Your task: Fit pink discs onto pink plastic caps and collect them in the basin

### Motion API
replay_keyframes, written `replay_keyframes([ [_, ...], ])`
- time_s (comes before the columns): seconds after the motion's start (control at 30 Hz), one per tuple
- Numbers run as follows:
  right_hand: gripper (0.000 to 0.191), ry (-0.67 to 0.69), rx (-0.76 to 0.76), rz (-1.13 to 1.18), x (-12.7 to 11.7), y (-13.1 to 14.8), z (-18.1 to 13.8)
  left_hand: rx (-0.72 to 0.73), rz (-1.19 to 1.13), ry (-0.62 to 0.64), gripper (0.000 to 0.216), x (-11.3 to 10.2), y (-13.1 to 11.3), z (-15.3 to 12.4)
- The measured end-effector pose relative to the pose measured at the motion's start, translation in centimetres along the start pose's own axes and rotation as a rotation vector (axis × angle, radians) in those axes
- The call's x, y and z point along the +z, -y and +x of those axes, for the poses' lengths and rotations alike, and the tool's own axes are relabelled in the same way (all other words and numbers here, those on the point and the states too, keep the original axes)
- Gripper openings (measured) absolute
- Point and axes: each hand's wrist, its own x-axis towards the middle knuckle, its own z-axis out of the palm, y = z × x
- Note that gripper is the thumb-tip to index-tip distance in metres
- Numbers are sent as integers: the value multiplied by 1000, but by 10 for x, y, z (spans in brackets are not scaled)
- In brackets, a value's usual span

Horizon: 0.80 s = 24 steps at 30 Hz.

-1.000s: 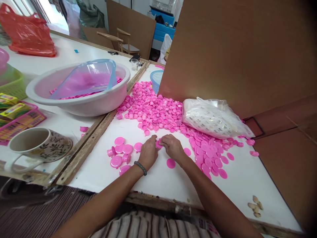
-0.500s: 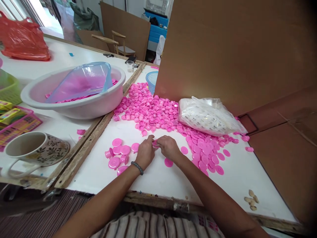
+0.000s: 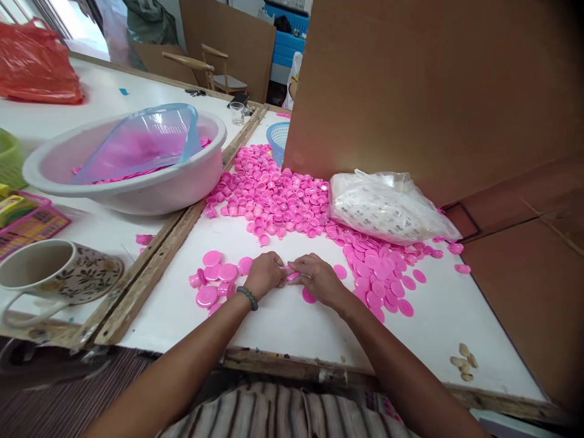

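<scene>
My left hand (image 3: 265, 274) and my right hand (image 3: 317, 278) meet over the white board, fingers pinched together on a small pink plastic piece (image 3: 292, 275) held between them. Left of my left hand lies a small group of joined pink caps (image 3: 213, 283). To the right spreads a layer of flat pink discs (image 3: 379, 275). Behind my hands is a heap of small pink cups (image 3: 276, 198). One loose disc (image 3: 309, 297) lies under my right wrist.
A clear bag of printed items (image 3: 387, 208) rests against a brown cardboard wall (image 3: 410, 85). A white basin (image 3: 137, 182) holding a blue scoop stands at left, a flowered mug (image 3: 59, 277) nearer. A blue basket (image 3: 278, 137) sits behind the heap. Nutshells (image 3: 463, 362) lie at the right edge.
Both hands stayed together on the pink piece and drew slightly toward me. The camera tilted a little, shifting the scene.
</scene>
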Motion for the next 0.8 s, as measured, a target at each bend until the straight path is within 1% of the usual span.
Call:
replay_keyframes([
  [0.1, 11, 71, -21, -99, -4, -1, 10, -58, -20, 42, 26, -2, -3, 5],
  [0.23, 1, 196, -3, -141, -12, 2, 26, -103, 3, 104, 28, -5, -11, 8],
  [0.3, 4, 215, 32, -165, -14, 4, 29, -94, -3, 105, 29, -6, -13, 7],
  [0.37, 6, 179, 53, -208, -12, 7, 26, -49, -37, 81, 28, -6, -10, 5],
  [0.5, 16, -5, 130, -282, -2, 11, 11, 79, -153, 32, 31, -6, 1, -2],
  [0.53, 18, -36, 153, -266, -1, 12, 7, 96, -163, 35, 33, -6, 3, -4],
  [0.6, 17, -36, 152, -175, -1, 13, 3, 93, -169, 56, 35, -7, 4, -6],
  [0.63, 15, -6, 131, -106, -3, 13, 3, 71, -171, 71, 37, -8, 3, -6],
  [0.73, 12, 142, 68, 91, -10, 9, 7, -14, -173, 121, 40, -12, -4, -6],
  [0.8, 8, 217, 69, 151, -13, 4, 12, -39, -151, 145, 41, -13, -8, -4],
])
